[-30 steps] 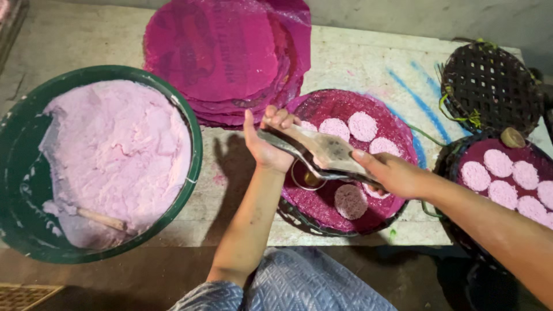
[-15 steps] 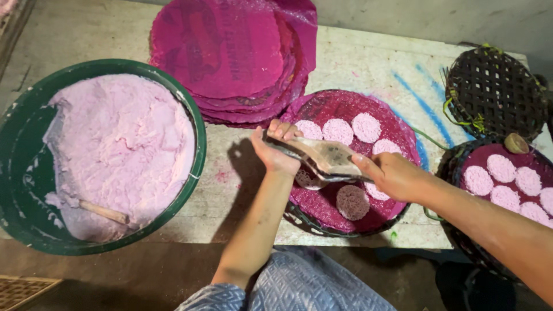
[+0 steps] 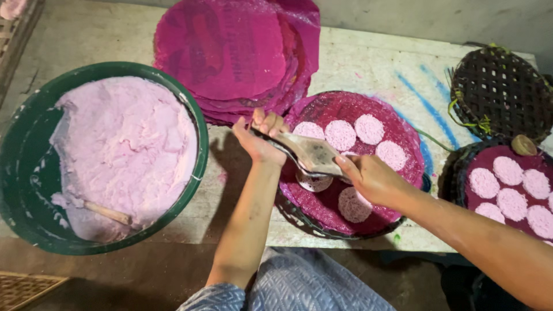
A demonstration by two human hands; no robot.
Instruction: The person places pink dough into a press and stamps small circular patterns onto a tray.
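Observation:
My left hand (image 3: 260, 137) grips the handle end of a flat metal scraper (image 3: 311, 153) held over a round woven tray lined with a magenta sheet (image 3: 403, 131). My right hand (image 3: 371, 179) presses on the scraper's other end. Under the scraper sits a small round mould (image 3: 314, 182) filled with pale pink paste. Several pink paste discs (image 3: 368, 128) lie on the sheet, one of them (image 3: 354, 205) just below my right hand.
A big green basin (image 3: 199, 144) of pink paste with a wooden stick (image 3: 106, 213) stands at the left. A stack of magenta sheets (image 3: 230, 52) lies behind. At right, a second tray with discs (image 3: 510, 187) and an empty woven basket (image 3: 501, 92).
Both hands with the scraper have shifted slightly down and towards me over the mould; the view has also drifted a little.

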